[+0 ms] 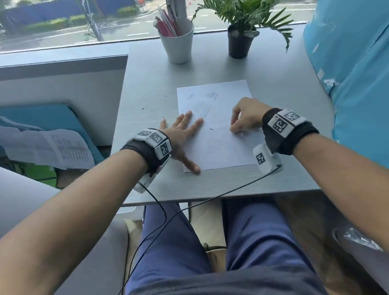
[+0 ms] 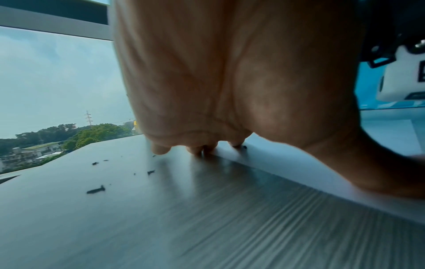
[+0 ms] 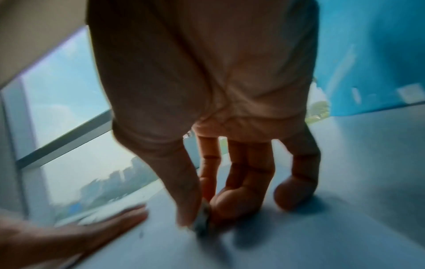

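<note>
A white sheet of paper [image 1: 214, 92] with faint pencil marks lies on the grey table [image 1: 148, 85]. My left hand [image 1: 182, 133] rests flat on the sheet's left edge, fingers straight and spread, thumb near the bottom left corner. My right hand [image 1: 236, 125] is over the sheet's right half, and thumb and fingers pinch a small greyish eraser-like piece [image 3: 203, 221] against the paper [image 3: 253, 251]. That piece is hidden in the head view. In the left wrist view the left hand [image 2: 230, 91] presses down where the paper [image 2: 299, 174] begins. The left hand's fingers [image 3: 92, 231] also show in the right wrist view.
A white cup of pens [image 1: 177, 43] and a potted plant [image 1: 239, 39] stand at the table's far edge by the window. Dark crumbs [image 1: 145, 108] [image 2: 96, 190] lie left of the sheet. A blue panel [image 1: 359, 58] borders the right side. Cables hang over the front edge.
</note>
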A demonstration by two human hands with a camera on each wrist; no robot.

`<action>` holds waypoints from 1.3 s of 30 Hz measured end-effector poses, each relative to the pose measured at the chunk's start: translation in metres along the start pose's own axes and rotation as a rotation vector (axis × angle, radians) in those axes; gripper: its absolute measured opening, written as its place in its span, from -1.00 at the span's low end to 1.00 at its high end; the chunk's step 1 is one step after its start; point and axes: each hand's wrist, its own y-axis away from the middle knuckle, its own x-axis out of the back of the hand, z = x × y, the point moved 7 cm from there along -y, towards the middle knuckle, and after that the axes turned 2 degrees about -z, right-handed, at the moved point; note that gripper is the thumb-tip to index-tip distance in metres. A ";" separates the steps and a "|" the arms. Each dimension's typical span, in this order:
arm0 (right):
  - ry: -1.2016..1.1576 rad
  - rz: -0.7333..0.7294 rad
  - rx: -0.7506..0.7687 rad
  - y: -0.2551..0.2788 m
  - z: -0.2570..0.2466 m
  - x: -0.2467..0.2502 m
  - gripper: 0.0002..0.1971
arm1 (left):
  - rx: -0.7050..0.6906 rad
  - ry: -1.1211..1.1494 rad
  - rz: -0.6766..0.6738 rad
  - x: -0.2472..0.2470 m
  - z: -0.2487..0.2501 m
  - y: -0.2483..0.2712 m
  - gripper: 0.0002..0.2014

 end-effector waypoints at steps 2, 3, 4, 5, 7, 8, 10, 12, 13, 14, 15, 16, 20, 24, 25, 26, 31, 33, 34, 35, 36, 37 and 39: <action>-0.025 -0.008 -0.001 0.001 0.002 0.000 -0.97 | -0.008 -0.006 0.025 -0.003 -0.006 0.004 0.43; -0.016 -0.007 0.005 0.002 0.001 0.000 -0.97 | 0.017 -0.018 0.036 -0.005 -0.013 0.008 0.39; -0.003 -0.007 0.010 0.002 -0.001 -0.001 -0.96 | 0.063 -0.038 0.047 -0.006 -0.021 0.012 0.35; 0.010 -0.004 0.010 0.003 -0.003 -0.001 -0.96 | 0.119 -0.069 0.067 -0.006 -0.028 0.016 0.32; 0.027 0.000 0.010 0.001 -0.005 -0.002 -0.94 | 0.161 -0.128 0.139 -0.003 -0.026 0.024 0.25; 0.030 0.001 0.012 0.001 -0.006 -0.001 -0.94 | 0.097 -0.147 0.181 -0.002 -0.012 0.026 0.21; 0.020 -0.005 0.015 0.001 -0.007 0.002 -0.94 | -0.154 -0.185 0.200 -0.011 0.036 0.025 0.13; 0.002 -0.013 0.019 0.003 -0.005 0.005 -0.94 | -0.383 -0.203 0.133 -0.029 0.082 0.023 0.05; -0.008 -0.023 0.020 0.004 -0.004 0.006 -0.93 | -0.429 -0.194 0.111 -0.034 0.093 0.019 0.02; -0.022 -0.031 0.018 0.005 -0.004 0.006 -0.93 | -0.435 -0.169 0.106 -0.034 0.093 0.014 0.00; -0.031 -0.034 0.017 0.005 -0.003 0.006 -0.92 | -0.413 -0.138 0.116 -0.030 0.086 0.009 -0.02; -0.035 -0.033 0.014 0.005 -0.002 0.006 -0.92 | -0.368 -0.111 0.131 -0.024 0.074 0.005 -0.03; -0.028 -0.020 -0.007 0.007 -0.003 0.006 -0.93 | -0.041 -0.064 0.124 -0.006 -0.001 -0.001 0.00; -0.029 -0.010 -0.015 0.009 -0.004 0.006 -0.92 | 0.268 -0.110 0.136 -0.001 -0.039 0.017 0.10; -0.028 -0.009 -0.015 0.009 -0.004 0.006 -0.92 | 0.199 -0.113 0.176 -0.001 -0.026 0.020 0.09; -0.031 -0.012 -0.013 0.009 -0.004 0.006 -0.93 | 0.083 -0.121 0.203 -0.004 -0.007 0.023 0.07; -0.033 -0.002 -0.002 0.007 -0.004 0.005 -0.92 | -0.279 -0.119 0.058 -0.038 0.060 0.029 -0.08; -0.041 0.002 -0.001 0.008 -0.003 0.005 -0.93 | -0.214 -0.026 0.070 -0.033 0.039 0.022 -0.07; -0.045 0.003 -0.005 0.009 -0.003 0.005 -0.93 | -0.142 0.009 0.083 -0.027 0.022 0.019 -0.04; -0.048 0.005 -0.010 0.009 -0.002 0.005 -0.93 | -0.056 0.033 0.090 -0.021 0.003 0.016 -0.01; -0.050 0.010 -0.013 0.010 -0.002 0.004 -0.92 | 0.034 0.036 0.093 -0.016 -0.015 0.014 0.02; -0.052 0.019 -0.016 0.010 -0.003 0.003 -0.92 | 0.116 0.015 0.097 -0.010 -0.030 0.014 0.04; -0.059 0.044 -0.019 0.011 -0.004 0.002 -0.93 | 0.216 -0.044 0.146 0.005 -0.040 0.018 0.09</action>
